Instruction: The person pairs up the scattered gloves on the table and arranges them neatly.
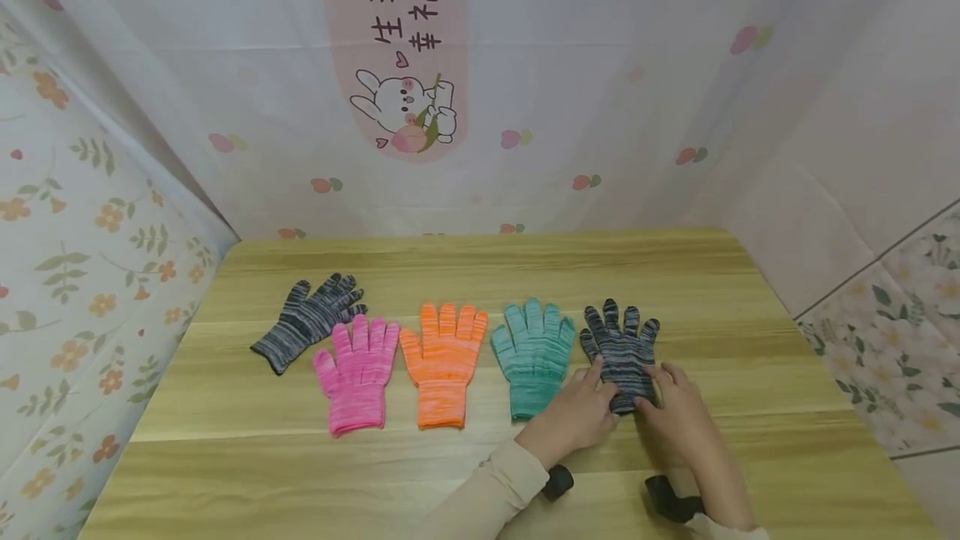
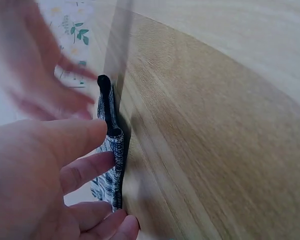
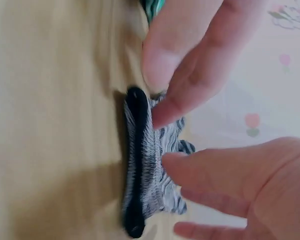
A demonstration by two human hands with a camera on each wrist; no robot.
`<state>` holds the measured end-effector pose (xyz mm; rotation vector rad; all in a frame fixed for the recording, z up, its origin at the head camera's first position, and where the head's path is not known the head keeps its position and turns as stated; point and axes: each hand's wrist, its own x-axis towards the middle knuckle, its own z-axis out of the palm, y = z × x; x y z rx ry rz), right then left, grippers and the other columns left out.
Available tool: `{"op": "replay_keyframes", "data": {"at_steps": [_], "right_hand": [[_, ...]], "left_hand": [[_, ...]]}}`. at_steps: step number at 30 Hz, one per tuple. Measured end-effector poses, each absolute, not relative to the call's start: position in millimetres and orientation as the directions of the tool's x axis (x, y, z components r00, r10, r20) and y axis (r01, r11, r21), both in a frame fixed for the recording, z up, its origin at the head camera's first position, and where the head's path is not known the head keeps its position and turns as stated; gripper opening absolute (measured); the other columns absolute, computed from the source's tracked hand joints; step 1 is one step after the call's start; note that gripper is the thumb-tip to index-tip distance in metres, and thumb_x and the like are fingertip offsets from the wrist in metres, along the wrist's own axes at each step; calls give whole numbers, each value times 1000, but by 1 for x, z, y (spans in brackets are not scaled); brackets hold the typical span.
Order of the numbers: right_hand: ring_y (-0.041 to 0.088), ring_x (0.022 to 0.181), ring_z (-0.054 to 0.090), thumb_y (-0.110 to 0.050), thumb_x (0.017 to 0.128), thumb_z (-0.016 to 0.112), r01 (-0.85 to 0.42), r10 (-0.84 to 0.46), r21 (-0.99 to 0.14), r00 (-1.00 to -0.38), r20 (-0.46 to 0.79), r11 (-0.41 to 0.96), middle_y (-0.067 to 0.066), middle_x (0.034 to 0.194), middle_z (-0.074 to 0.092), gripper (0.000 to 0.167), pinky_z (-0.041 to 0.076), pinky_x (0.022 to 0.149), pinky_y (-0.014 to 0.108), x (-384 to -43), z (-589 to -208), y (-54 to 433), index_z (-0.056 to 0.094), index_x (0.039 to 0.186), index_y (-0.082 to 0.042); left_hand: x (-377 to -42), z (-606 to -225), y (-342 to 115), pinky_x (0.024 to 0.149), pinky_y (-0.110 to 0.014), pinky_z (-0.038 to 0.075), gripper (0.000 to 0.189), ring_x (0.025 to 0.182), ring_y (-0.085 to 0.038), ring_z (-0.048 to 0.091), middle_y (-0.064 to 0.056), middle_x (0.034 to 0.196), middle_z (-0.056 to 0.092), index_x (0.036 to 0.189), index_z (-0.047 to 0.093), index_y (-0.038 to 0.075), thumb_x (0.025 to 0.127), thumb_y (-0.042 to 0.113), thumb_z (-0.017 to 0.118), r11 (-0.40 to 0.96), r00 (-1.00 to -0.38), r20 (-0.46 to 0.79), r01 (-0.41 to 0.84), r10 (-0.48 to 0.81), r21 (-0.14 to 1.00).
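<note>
A dark grey striped knit glove (image 1: pixel 618 348) lies flat at the right end of a row of gloves, fingers pointing away. My left hand (image 1: pixel 581 408) touches the left side of its cuff with relaxed fingers. On the cuff's right side, my right hand (image 1: pixel 675 408) rests thumb and fingers at the edge. The left wrist view shows the left thumb and fingertips right at the cuff (image 2: pixel 115 150). In the right wrist view the black-edged cuff opening (image 3: pixel 135 165) faces the camera, with the right thumb over the knit. Left of it lies a teal glove (image 1: pixel 534 348).
An orange glove (image 1: pixel 444 357) and a pink glove (image 1: pixel 358 373) continue the row leftward. Another dark grey glove (image 1: pixel 307 319) lies tilted behind the pink one. The wooden table (image 1: pixel 300 482) meets a printed curtain (image 1: pixel 600 107) at its back edge.
</note>
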<state>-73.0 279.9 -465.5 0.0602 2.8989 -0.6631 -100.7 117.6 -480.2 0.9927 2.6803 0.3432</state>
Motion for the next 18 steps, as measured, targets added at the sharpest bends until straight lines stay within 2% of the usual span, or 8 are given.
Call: {"op": "replay_keyframes", "data": {"at_steps": [5, 8, 11, 12, 15, 16, 18], "right_hand": [[61, 118, 33, -13, 90, 56, 188, 82, -474, -969, -234, 860, 43, 132, 31, 53, 34, 93, 68, -51, -470, 278, 38, 134, 11], [59, 118, 35, -13, 92, 51, 225, 115, -502, -964, -241, 835, 41, 133, 31, 51, 34, 94, 67, -47, -473, 276, 37, 137, 8], [59, 118, 36, -14, 94, 47, 250, 138, -501, -959, -250, 828, 40, 134, 31, 48, 34, 93, 67, -46, -474, 276, 37, 138, 5], [58, 118, 36, -14, 95, 46, 253, 142, -498, -958, -249, 830, 40, 134, 32, 48, 35, 93, 67, -46, -473, 276, 37, 137, 5], [57, 119, 36, -14, 95, 45, 259, 152, -488, -957, -249, 834, 39, 133, 33, 46, 34, 94, 66, -46, -473, 279, 39, 137, 5], [56, 120, 35, -14, 95, 45, 262, 153, -488, -956, -252, 833, 39, 134, 33, 46, 33, 95, 66, -46, -472, 280, 39, 137, 5], [56, 122, 32, -14, 95, 44, 269, 154, -491, -953, -261, 829, 38, 135, 32, 46, 31, 97, 66, -46, -471, 280, 38, 137, 4]], "left_hand": [[-102, -485, 113, 102, -26, 41, 42, 135, -19, 35, -6, 153, 26, 135, 49, 22, 95, 35, 49, 696, -708, -115, 629, 697, 347], [-103, -487, 103, 107, -27, 36, 42, 138, -20, 31, -6, 153, 25, 137, 47, 19, 96, 30, 48, 626, -676, -64, 637, 734, 451], [-102, -482, 85, 109, -32, 34, 39, 140, -20, 26, -1, 155, 19, 137, 46, 19, 98, 24, 45, 526, -666, -3, 586, 746, 616], [-102, -478, 76, 108, -34, 36, 38, 138, -19, 31, 2, 156, 17, 136, 46, 20, 98, 24, 44, 498, -676, 23, 565, 737, 658], [-104, -462, 43, 106, -41, 38, 35, 137, -21, 31, 7, 155, 18, 133, 48, 21, 99, 25, 42, 411, -729, 141, 522, 670, 747], [-106, -458, 30, 101, -40, 43, 34, 128, -19, 44, 10, 154, 20, 133, 49, 21, 99, 24, 43, 403, -756, 171, 509, 632, 761], [-113, -450, 0, 100, -43, 44, 33, 126, -19, 46, 9, 152, 26, 130, 50, 21, 98, 23, 45, 425, -816, 217, 483, 536, 765]]}}
